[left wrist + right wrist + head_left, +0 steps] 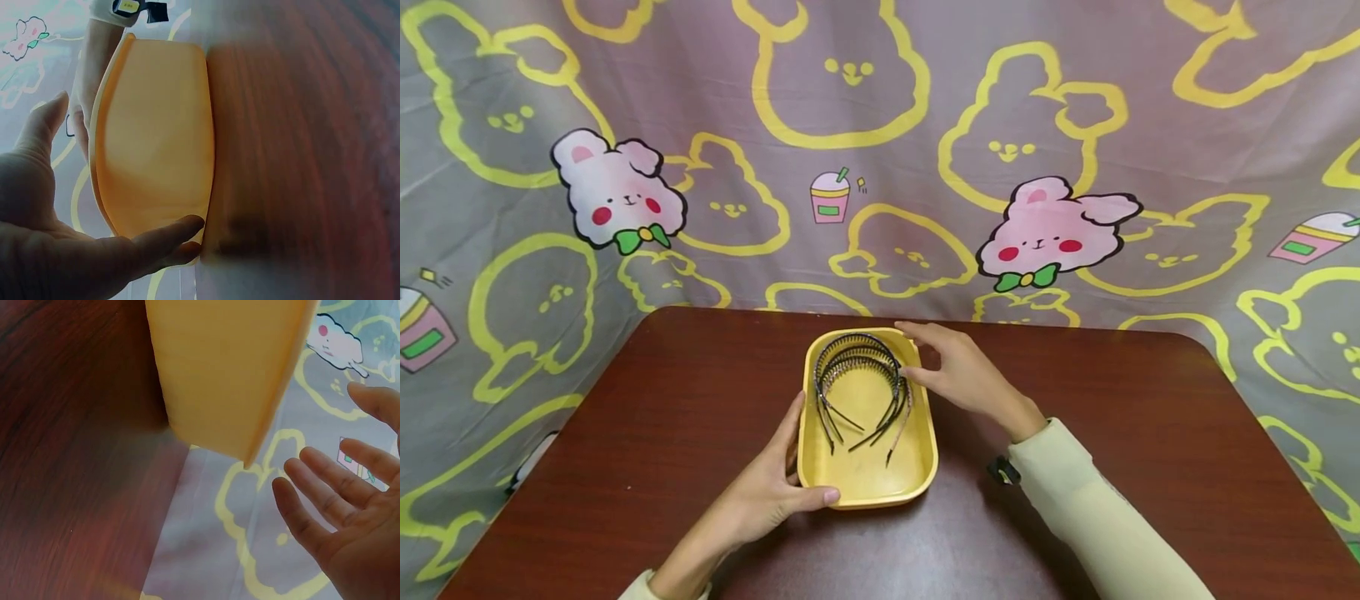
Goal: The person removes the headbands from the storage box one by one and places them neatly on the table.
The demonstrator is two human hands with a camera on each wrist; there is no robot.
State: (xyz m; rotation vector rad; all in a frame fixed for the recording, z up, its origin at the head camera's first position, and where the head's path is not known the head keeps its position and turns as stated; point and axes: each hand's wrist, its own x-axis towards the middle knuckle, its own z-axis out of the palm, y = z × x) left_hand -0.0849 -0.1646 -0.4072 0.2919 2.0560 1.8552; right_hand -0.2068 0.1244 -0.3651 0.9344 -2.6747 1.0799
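A yellow tray [865, 475] with rounded corners stands on the table, and in it lie several dark toothed headbands [855, 360], nested with their ends toward the person. My left hand [767, 487] is at the tray's near left corner. Its fingers lie along the outer wall, and its thumb reaches over the near rim in the head view; in the left wrist view the fingertips [190, 225] are against the yellow side. Beside the far right rim is my right hand [962, 367], thumb tip close to the headbands. Its fingers are spread and hold nothing in the right wrist view.
The brown wooden table [685, 400] has rounded far corners. A patterned curtain [887, 233] with rabbits and cups hangs right behind it. A black strap piece [1002, 470] shows at the right sleeve.
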